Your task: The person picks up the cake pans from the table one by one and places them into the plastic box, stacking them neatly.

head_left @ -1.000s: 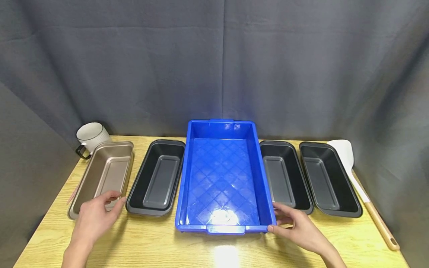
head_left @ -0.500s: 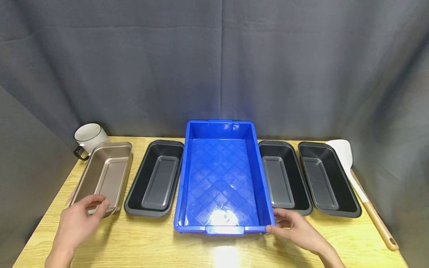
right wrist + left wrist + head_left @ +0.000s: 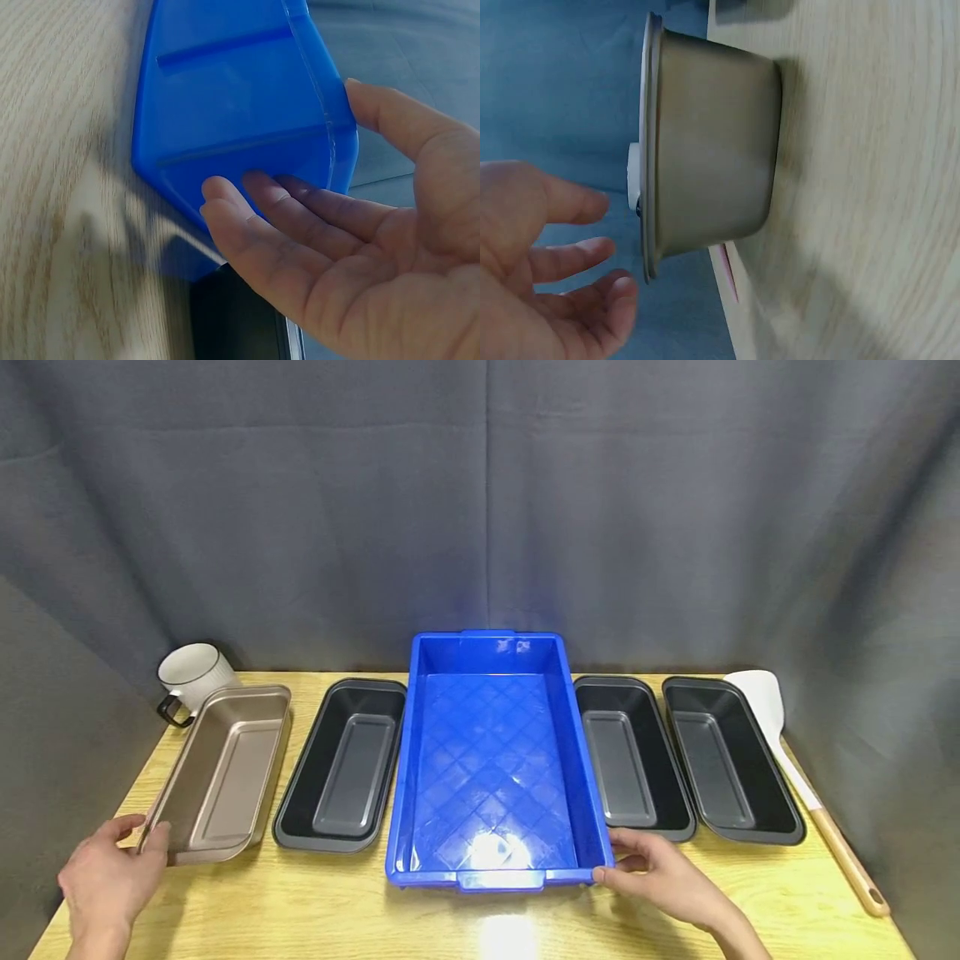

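A gold loaf pan [image 3: 240,777] rests on the table at the left. My left hand [image 3: 108,872] is at its near left corner, thumb overlapping the rim in the head view. From the left wrist, the relaxed fingers [image 3: 574,259] show a small gap from the pan's rim, holding nothing. A large blue plastic tray [image 3: 401,777] lies in the middle with nothing in it. My right hand [image 3: 663,877] grips its near right corner: the thumb is on the rim, and the other fingers [image 3: 300,217] lie against the outer wall.
One black loaf pan [image 3: 356,768] stands left of the tray, and two more, a nearer one [image 3: 618,768] and a farther one [image 3: 716,768], stand right. A white mug [image 3: 195,677] is at the back left. A wooden-handled spatula [image 3: 843,856] lies far right. Something thin and pink [image 3: 727,270] lies by the gold pan.
My left hand has moved left, from over the gold pan's near right side to its near left corner. The right hand stays on the tray's corner. The view has shifted slightly.
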`<state>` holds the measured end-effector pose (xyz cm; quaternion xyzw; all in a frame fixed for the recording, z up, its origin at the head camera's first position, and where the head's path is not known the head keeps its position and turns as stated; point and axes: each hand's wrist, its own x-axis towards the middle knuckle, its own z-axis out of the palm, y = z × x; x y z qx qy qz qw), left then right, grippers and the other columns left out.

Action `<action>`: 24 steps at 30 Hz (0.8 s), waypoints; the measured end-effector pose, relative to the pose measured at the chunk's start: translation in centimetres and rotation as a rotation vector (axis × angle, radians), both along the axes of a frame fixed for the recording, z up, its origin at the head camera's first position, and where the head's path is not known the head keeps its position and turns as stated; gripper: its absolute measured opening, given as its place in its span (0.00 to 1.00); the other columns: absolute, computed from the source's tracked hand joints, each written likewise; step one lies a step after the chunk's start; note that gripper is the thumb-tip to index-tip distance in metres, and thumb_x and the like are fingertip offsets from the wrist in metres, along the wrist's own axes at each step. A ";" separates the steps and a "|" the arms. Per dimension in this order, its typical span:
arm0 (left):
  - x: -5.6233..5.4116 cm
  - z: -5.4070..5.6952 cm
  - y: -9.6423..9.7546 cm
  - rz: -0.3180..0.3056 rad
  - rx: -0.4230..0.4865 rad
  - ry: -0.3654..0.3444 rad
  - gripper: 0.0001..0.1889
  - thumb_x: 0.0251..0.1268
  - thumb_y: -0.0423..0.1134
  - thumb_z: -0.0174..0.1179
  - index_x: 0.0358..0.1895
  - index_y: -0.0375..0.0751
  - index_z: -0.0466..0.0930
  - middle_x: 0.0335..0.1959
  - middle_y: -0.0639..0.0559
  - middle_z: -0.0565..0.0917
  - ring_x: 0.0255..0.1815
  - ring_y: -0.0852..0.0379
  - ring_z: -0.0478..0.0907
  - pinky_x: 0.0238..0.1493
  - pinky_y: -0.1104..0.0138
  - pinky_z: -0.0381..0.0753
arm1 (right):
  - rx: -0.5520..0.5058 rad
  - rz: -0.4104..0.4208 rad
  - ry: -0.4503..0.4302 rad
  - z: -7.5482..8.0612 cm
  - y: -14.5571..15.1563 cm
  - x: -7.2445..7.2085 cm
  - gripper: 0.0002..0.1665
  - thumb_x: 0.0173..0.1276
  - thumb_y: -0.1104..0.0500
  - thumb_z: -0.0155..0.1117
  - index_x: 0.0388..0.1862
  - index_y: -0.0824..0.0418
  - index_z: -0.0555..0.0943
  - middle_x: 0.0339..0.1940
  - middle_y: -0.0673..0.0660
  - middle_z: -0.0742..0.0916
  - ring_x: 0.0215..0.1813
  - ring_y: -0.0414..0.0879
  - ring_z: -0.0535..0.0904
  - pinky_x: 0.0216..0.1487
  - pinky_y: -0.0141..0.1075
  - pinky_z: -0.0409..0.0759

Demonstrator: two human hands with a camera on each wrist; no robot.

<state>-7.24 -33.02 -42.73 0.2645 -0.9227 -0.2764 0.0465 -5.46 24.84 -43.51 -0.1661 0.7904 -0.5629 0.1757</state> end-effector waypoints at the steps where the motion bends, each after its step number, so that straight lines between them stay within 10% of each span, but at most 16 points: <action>1: 0.2 -0.2 -0.2 0.021 0.011 -0.009 0.26 0.69 0.46 0.49 0.58 0.24 0.67 0.51 0.23 0.74 0.52 0.27 0.67 0.62 0.39 0.53 | 0.002 0.003 0.000 0.0 0.0 0.0 0.25 0.67 0.64 0.62 0.57 0.80 0.71 0.46 0.70 0.83 0.38 0.44 0.83 0.36 0.34 0.83; 18: 0.5 -1.7 -3.2 -0.100 0.110 -0.240 0.28 0.74 0.50 0.42 0.54 0.23 0.72 0.28 0.46 0.87 0.50 0.28 0.71 0.52 0.42 0.60 | 0.038 0.007 -0.025 0.4 0.0 0.1 0.25 0.68 0.61 0.62 0.57 0.78 0.72 0.46 0.69 0.83 0.39 0.48 0.84 0.37 0.35 0.83; 24: 0.8 -1.7 -3.5 -0.184 0.212 -0.290 0.30 0.74 0.55 0.41 0.48 0.26 0.77 0.29 0.50 0.87 0.30 0.57 0.81 0.39 0.59 0.75 | 0.017 0.017 -0.025 0.2 0.0 0.1 0.25 0.68 0.63 0.62 0.58 0.78 0.72 0.46 0.69 0.83 0.39 0.49 0.84 0.36 0.35 0.83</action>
